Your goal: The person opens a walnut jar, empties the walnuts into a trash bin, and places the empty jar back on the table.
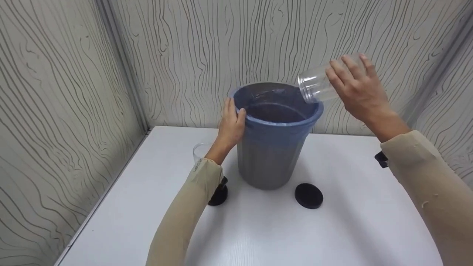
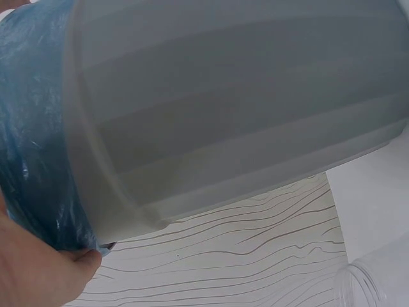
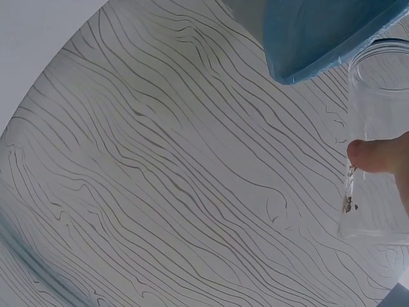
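Observation:
A grey trash can [image 1: 271, 162], lined with a blue plastic bag [image 1: 284, 129], stands upright on the white table. My left hand [image 1: 232, 127] holds its rim at the left; in the left wrist view the thumb [image 2: 80, 268] presses on the bag near the rim. My right hand [image 1: 356, 85] grips a clear jar [image 1: 319, 83] tipped on its side, mouth toward the can and over its right rim. Inside the jar, the right wrist view shows small brown bits [image 3: 348, 203] near the base. The can's bottom is too dark to make out.
A black round lid [image 1: 309, 195] lies on the table in front of the can. Another black lid [image 1: 218, 196] is partly behind my left sleeve, and a second clear jar [image 1: 201, 149] stands left of the can. A patterned wall [image 1: 207, 48] rises behind the table.

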`<state>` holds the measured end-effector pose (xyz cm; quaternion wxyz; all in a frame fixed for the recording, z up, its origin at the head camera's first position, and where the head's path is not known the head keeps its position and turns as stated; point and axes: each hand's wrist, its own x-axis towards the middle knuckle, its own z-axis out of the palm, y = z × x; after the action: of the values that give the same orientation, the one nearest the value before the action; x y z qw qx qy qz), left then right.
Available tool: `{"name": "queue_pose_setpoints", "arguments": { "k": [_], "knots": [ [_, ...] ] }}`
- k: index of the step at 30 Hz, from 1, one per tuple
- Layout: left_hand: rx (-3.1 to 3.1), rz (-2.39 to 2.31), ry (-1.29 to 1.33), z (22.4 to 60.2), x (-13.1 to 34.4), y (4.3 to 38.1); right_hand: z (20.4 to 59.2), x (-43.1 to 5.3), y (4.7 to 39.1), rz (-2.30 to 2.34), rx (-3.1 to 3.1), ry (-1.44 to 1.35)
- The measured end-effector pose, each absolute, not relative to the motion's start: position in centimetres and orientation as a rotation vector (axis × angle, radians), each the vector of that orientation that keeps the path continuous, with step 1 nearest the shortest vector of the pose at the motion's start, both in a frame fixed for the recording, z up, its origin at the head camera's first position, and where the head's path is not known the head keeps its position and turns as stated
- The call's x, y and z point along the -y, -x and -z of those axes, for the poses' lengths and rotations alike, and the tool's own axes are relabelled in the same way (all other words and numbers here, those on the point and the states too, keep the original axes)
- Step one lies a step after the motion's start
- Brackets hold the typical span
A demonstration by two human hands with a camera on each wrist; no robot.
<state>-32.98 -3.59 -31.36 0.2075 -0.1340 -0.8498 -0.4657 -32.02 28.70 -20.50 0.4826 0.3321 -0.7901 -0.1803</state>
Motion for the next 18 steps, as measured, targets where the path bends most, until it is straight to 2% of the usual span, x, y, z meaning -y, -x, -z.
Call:
{"name": "queue_pose_setpoints", "arguments": {
  "k": [18],
  "knots": [
    [2.359, 1.307, 0.396, 31.4, 3.7, 33.0, 21.6, -28.8, 32.0, 0.367, 1.911, -0.740]
  ]
}}
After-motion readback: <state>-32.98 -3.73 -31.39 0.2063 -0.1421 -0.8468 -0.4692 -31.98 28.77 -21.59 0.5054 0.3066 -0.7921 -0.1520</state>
